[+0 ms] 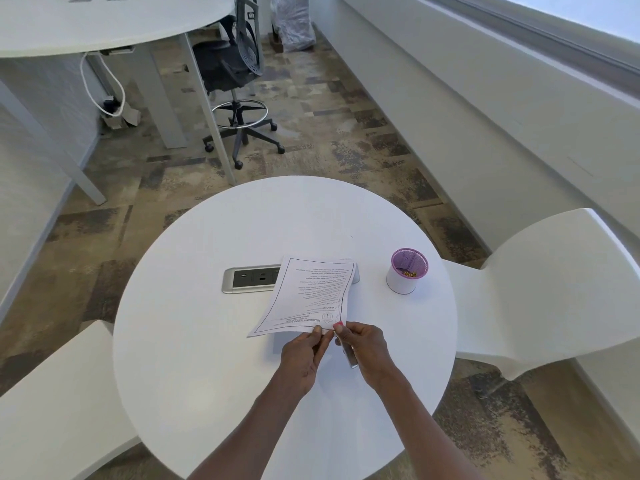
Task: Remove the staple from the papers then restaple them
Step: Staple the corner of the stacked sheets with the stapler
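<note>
Printed white papers (308,296) are held a little above the round white table (207,323), text upside down to me. My left hand (304,358) pinches their near edge between thumb and fingers. My right hand (363,351) pinches the near right corner right beside it, thumb on top. A slim grey metallic object (350,358), partly hidden, sticks out under my right palm; I cannot tell what it is. The staple itself is too small to see.
A purple mesh cup (408,271) with a white band stands to the right of the papers. A grey power outlet panel (251,278) is set into the table centre, partly under the papers. White chairs (554,289) flank the table. An office chair (235,74) stands beyond.
</note>
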Demonstrator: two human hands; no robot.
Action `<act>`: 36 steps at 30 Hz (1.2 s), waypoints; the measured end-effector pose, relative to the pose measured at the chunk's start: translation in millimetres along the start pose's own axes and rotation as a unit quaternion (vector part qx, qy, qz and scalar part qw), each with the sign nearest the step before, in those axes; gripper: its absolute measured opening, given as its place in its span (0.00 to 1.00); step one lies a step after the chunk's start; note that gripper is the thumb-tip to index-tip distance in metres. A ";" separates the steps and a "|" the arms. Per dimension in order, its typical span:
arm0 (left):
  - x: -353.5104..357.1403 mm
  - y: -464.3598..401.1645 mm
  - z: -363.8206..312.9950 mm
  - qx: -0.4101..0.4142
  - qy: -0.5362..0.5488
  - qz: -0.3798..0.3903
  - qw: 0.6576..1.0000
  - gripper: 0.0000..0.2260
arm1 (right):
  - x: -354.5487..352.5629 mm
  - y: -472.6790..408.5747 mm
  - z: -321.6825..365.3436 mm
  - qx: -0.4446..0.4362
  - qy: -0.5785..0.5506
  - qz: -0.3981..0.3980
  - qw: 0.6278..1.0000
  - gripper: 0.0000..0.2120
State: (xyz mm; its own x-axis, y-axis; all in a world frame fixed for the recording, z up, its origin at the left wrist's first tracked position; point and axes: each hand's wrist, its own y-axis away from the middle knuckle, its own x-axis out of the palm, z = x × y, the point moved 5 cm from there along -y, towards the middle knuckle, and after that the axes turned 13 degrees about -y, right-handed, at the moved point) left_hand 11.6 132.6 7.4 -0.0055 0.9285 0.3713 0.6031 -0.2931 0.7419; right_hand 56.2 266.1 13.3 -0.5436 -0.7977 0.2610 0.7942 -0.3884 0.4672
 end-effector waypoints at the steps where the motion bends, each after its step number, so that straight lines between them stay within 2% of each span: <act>1: -0.4 -0.4 0.7 -0.002 -0.004 -0.001 1.000 0.06 | -0.2 -0.4 -0.5 0.002 0.004 -0.003 1.000 0.08; 7: -4.1 -0.1 5.6 -0.015 -0.026 -0.005 1.000 0.06 | -3.2 -1.0 -6.0 0.010 -0.003 -0.025 1.000 0.10; 11: -6.0 -0.8 4.8 -0.016 -0.034 -0.020 0.999 0.07 | -3.8 -1.1 -7.2 0.013 0.005 -0.007 1.000 0.14; 15: -8.1 -1.1 2.6 -0.013 -0.060 -0.034 0.998 0.06 | -3.2 0.6 -5.8 0.020 -0.010 0.026 0.999 0.12; 19: -11.4 -0.6 2.0 -0.007 -0.089 -0.052 0.995 0.06 | -6.6 2.0 -4.1 0.020 -0.036 0.028 0.999 0.04; 21: -13.7 -0.7 1.0 -0.004 -0.093 -0.062 0.994 0.06 | -12.3 1.9 -5.8 0.015 -0.020 0.013 1.000 0.08; 24: -17.9 -0.8 -0.9 -0.005 -0.095 -0.080 0.992 0.07 | -25.7 0.3 -10.1 0.011 0.025 -0.033 0.999 0.10; 28: -24.8 -1.5 -0.2 -0.016 -0.100 -0.109 0.989 0.08 | -49.3 -3.0 -14.0 -0.005 0.098 -0.148 0.984 0.11; 32: -30.6 -0.8 3.1 -0.027 -0.094 -0.114 0.989 0.07 | -72.3 -4.7 -12.6 -0.024 0.226 -0.240 0.944 0.07; 36: -33.8 0.2 4.3 -0.025 -0.099 -0.108 0.989 0.07 | -87.7 -5.8 -11.4 -0.061 0.322 -0.276 0.904 0.06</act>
State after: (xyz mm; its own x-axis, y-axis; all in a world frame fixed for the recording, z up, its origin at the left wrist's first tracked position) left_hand 15.3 102.2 -7.4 0.0293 0.9957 0.0874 0.5654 -0.0886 0.8200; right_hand 102.4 333.0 -21.9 -0.6274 -0.5546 -0.5467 0.4954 -0.8259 0.2693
